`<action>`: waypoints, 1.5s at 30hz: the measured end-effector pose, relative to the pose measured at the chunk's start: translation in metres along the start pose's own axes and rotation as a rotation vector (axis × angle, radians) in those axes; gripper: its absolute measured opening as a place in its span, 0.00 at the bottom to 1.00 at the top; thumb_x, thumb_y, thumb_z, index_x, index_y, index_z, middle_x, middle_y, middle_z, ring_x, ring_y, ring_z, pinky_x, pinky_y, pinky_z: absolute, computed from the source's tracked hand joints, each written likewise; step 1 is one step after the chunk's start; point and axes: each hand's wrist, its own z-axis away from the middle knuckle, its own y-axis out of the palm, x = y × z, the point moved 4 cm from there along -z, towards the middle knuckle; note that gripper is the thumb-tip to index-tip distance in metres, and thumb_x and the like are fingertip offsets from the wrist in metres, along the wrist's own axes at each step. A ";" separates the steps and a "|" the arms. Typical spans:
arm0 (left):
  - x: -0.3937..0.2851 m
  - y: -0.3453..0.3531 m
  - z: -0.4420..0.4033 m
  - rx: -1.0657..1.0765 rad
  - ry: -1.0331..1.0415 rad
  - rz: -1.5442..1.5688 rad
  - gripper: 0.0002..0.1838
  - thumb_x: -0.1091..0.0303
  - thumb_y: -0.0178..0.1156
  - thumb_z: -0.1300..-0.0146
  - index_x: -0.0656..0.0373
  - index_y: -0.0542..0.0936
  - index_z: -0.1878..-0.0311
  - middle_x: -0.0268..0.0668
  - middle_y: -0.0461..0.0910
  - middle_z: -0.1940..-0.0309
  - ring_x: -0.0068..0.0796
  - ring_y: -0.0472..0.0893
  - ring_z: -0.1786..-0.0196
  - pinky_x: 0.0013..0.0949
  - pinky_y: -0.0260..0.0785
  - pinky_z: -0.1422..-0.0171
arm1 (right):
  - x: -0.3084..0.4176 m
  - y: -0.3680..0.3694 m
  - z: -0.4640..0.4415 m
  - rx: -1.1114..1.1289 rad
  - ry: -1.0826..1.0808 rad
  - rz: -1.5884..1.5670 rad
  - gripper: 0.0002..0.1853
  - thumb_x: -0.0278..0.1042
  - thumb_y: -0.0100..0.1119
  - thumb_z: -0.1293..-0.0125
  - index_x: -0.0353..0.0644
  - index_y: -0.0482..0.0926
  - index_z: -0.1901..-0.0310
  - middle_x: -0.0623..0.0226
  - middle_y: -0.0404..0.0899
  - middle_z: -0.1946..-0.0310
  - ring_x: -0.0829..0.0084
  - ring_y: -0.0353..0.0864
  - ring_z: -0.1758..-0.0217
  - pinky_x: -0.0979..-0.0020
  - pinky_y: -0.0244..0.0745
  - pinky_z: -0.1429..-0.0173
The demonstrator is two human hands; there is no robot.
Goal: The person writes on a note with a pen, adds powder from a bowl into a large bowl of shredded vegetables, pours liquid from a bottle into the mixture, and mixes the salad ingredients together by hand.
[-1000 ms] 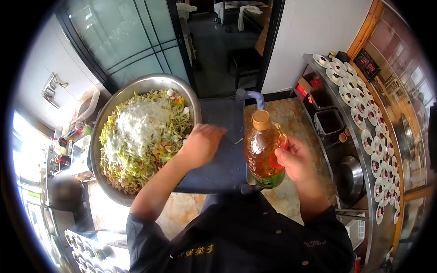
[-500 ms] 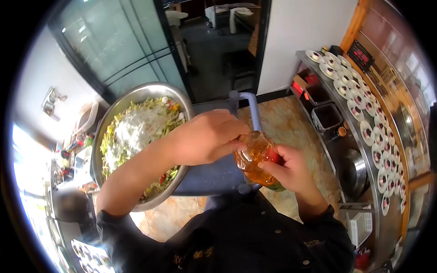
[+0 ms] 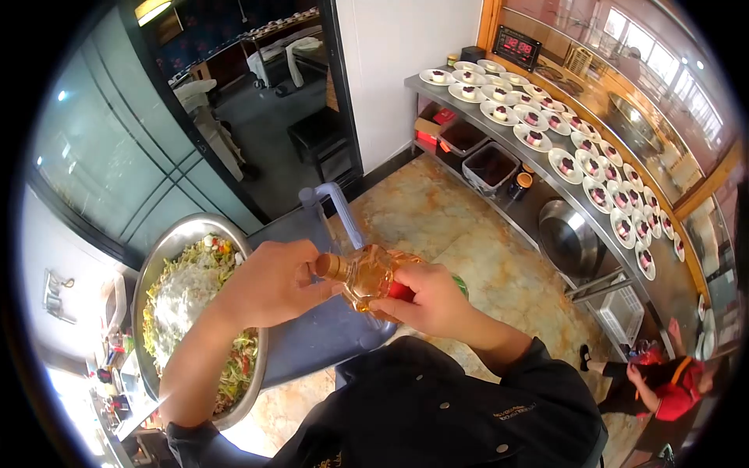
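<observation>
My right hand (image 3: 429, 300) is wrapped round a clear bottle (image 3: 368, 273) of amber liquid, partly covering its red label. The bottle lies tilted, its neck towards the left. At that end, the curled fingers and thumb of my left hand (image 3: 269, 285) close about the orange-brown cap (image 3: 326, 266). Beneath my left forearm stands a large steel basin (image 3: 143, 312). Inside it, white powder (image 3: 183, 300) covers part of the shredded green vegetables (image 3: 248, 363), which have red and yellow bits among them.
The basin rests on a blue-grey cart (image 3: 300, 343) with a handle (image 3: 341, 209). Along the right, a steel counter (image 3: 546, 168) holds many small dessert plates (image 3: 565, 165); bins (image 3: 490, 168) and a large pan (image 3: 568, 238) sit below. Another person in red (image 3: 672, 390) is at lower right.
The view has swung right, bringing the person in red into sight. The bottle has tipped from upright to nearly level, its neck now pointing left, with both hands still at it.
</observation>
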 end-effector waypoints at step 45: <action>-0.022 0.083 -0.120 0.046 -0.307 -0.274 0.20 0.55 0.58 0.33 0.66 0.82 0.65 0.52 0.81 0.63 0.51 0.82 0.55 0.47 0.74 0.52 | -0.112 0.019 0.036 -0.466 -0.002 0.005 0.19 0.35 0.76 0.42 0.40 0.71 0.77 0.60 0.75 0.81 0.63 0.72 0.81 0.65 0.66 0.76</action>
